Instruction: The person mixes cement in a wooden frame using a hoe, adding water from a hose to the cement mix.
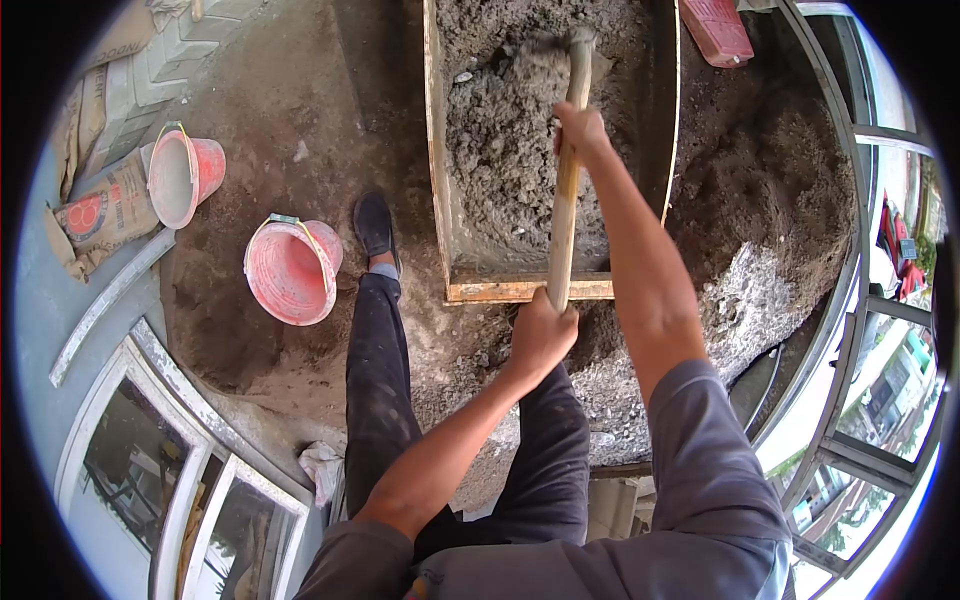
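Note:
My left hand (543,338) is closed round the lower end of a hoe's wooden handle (565,225), just over the near edge of a wooden trough (520,290). Farther up the same handle, my right hand (580,132) is wrapped tightly round it. The hoe's head is blurred and partly sunk in the wet grey mortar (500,130) at the far part of the trough. Mortar is heaped mostly along the trough's left and middle, and the handle slants over it.
Two pinkish-red buckets, one near (290,272) and one farther left (187,175), stand on the dirt floor. A cement bag (110,205) leans at the left wall. Right of the trough lies a sand pile (770,190); a red container (717,30) sits behind. Window frames (190,440) border the lower left.

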### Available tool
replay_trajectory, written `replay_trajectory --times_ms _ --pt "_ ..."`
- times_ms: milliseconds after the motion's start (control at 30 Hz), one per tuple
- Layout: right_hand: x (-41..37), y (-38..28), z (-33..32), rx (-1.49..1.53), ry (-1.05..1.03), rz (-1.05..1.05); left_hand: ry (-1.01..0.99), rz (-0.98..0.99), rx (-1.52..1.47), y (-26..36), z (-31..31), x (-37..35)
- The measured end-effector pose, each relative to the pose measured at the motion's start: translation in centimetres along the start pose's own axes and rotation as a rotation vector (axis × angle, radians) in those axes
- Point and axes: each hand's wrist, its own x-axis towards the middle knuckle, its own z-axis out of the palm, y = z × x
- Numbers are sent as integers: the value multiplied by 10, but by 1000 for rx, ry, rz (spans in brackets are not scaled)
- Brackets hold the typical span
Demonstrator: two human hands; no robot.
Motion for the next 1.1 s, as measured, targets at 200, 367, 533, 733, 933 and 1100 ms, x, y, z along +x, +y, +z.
replay_trajectory --times_ms 200,367,533,733,933,1100 --pt "-135 61 12 44 3 14 8 -42 -75 -100 5 -109" --pt "-217 -29 -28 59 106 -57 -44 116 16 -73 -3 -138" --pt "-108 -123 -54 124 86 -268 18 204 37 49 -41 -54" --pt "-98 74 25 -214 -42 93 -13 -146 -95 -49 -29 -113" --pt "-230 75 21 58 -4 136 -75 -22 87 -115 -29 -216" --pt "-196 -76 -24 80 90 -203 -34 126 19 -22 -44 -123"
